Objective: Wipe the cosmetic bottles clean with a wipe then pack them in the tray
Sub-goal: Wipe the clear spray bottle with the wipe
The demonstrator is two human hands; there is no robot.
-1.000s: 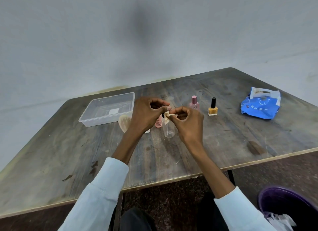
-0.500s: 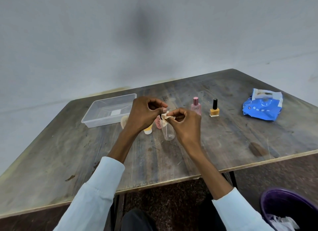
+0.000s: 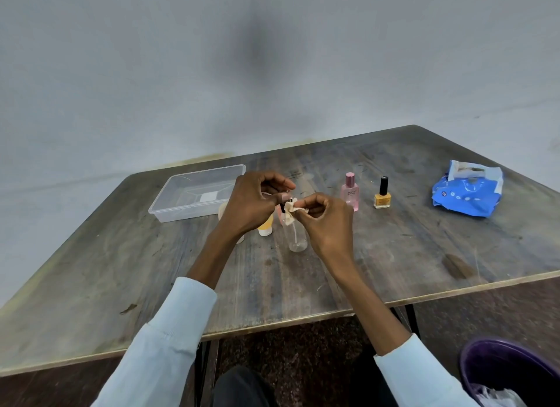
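The right hand (image 3: 325,225) pinches a small crumpled wipe (image 3: 291,210) between thumb and fingertips and holds it against the top of a clear bottle (image 3: 295,236), which stands upright on the wooden table (image 3: 394,255) near the middle. The left hand (image 3: 253,205) is curled just beside it, thumb and fingers closed at the bottle's dark cap; whether they grip the cap or a corner of the wipe cannot be told, since the knuckles hide the contact. Both forearms come up from the near edge in pale blue sleeves (image 3: 169,340). Just left of the clear bottle, half hidden under the left hand, stands a small yellow tube (image 3: 266,226) on its white cap, with a pinkish item behind it (too covered to name). To the far left lies the clear plastic tray (image 3: 181,208), holding nothing but a white label on its floor. Right of the hands stand a pink bottle (image 3: 350,194) and, further right, a yellow nail polish bottle (image 3: 382,197) with a black cap, a little apart from each other. At the far right lies a blue wipes packet (image 3: 466,196), its flap open. A purple bin (image 3: 509,373) sits on the floor at the near right.
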